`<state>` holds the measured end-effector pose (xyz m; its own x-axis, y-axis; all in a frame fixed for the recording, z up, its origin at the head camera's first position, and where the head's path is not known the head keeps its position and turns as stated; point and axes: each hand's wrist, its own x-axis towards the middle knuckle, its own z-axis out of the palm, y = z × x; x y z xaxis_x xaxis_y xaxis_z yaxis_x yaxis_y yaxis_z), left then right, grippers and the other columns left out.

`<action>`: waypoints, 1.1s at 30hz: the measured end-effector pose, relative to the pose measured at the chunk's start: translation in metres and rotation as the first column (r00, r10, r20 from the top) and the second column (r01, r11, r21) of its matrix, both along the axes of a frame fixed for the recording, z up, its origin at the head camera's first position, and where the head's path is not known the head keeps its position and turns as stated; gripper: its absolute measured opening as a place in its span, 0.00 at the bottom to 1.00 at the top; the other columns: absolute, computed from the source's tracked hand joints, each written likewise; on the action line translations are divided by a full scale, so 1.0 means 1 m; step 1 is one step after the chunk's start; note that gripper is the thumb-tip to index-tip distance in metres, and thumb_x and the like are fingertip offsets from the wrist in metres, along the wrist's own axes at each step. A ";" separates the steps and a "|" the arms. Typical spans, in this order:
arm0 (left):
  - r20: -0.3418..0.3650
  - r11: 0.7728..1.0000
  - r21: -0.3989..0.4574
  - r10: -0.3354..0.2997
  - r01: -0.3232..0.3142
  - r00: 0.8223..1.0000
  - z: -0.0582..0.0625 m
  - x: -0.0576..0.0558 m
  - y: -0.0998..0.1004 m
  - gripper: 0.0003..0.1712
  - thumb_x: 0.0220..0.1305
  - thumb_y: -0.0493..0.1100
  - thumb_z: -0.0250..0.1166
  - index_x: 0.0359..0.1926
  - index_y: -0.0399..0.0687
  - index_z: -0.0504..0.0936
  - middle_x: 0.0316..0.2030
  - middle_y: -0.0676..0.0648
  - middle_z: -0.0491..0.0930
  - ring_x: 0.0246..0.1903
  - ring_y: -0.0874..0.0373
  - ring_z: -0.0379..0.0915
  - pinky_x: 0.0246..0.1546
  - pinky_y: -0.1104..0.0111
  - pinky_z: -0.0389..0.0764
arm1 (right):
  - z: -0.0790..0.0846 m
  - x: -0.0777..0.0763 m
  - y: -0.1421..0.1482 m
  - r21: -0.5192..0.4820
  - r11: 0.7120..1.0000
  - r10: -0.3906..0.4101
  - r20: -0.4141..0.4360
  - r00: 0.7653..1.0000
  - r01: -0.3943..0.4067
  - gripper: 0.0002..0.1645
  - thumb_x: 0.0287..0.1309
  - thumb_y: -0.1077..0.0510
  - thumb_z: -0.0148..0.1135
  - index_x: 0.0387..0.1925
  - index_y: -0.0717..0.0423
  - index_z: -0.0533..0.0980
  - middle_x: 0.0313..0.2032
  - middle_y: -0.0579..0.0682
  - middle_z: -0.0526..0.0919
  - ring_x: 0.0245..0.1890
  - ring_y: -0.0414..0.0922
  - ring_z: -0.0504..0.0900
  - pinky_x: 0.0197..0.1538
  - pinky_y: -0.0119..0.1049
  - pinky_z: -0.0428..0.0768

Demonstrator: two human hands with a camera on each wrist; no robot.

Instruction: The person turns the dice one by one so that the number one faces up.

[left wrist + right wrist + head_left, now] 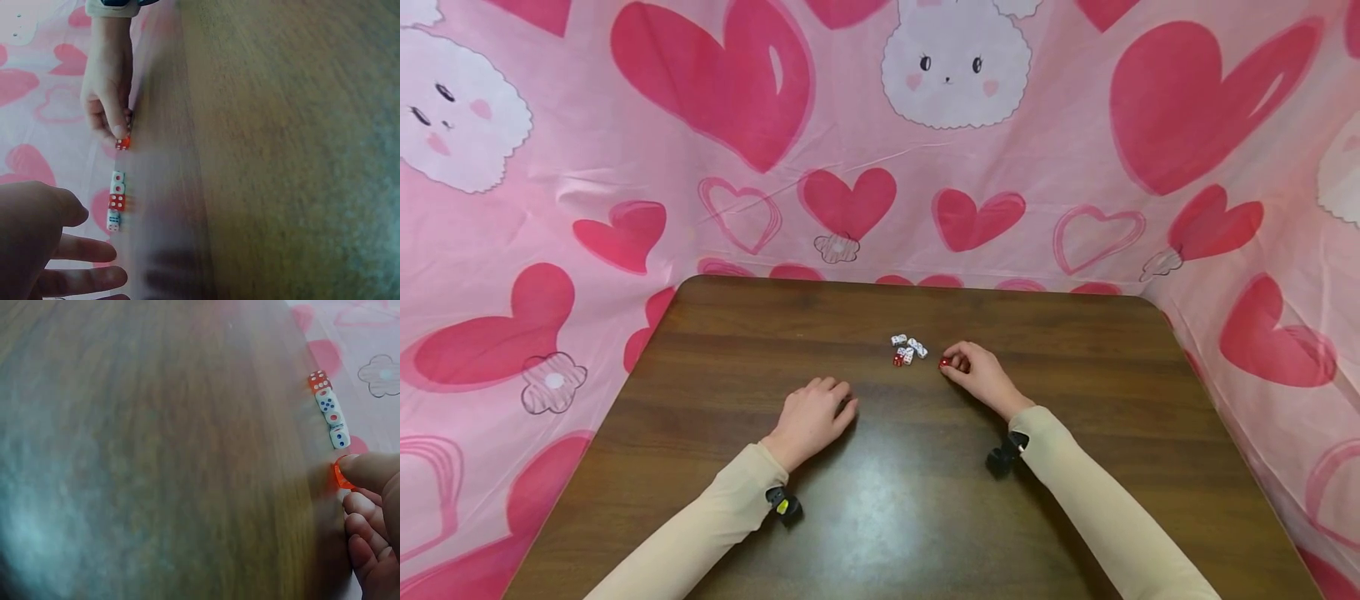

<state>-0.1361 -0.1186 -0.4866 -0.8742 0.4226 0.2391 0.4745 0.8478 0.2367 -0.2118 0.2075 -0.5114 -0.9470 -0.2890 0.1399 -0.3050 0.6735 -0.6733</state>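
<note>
Your right hand (983,377) pinches a red die (943,363) at the tips of thumb and fingers, just right of the other dice (908,356), while your left hand (811,417), fingers loosely extended, lies nearer you.

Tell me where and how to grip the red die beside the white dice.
Probably pinch the red die by its left face and upper right edge, from the near left with the left hand: that flat face looks exposed, while white dice crowd behind and right.
</note>
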 end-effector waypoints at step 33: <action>-0.020 0.999 0.023 -0.032 0.033 0.999 -0.001 -0.005 0.002 0.10 0.72 0.48 0.65 0.33 0.51 0.83 0.26 0.52 0.77 0.25 0.53 0.75 0.19 0.59 0.75 | -0.001 0.065 -0.005 0.157 0.947 0.295 -0.074 0.953 -0.281 0.11 0.60 0.54 0.76 0.41 0.42 0.81 0.29 0.34 0.72 0.33 0.36 0.66 0.44 0.38 0.63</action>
<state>-0.1410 -0.1166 -0.4878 -0.8552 0.4451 0.2656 0.5065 0.8263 0.2464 -0.1467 0.2026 -0.5122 -0.8046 -0.5710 0.1628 -0.5584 0.6344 -0.5346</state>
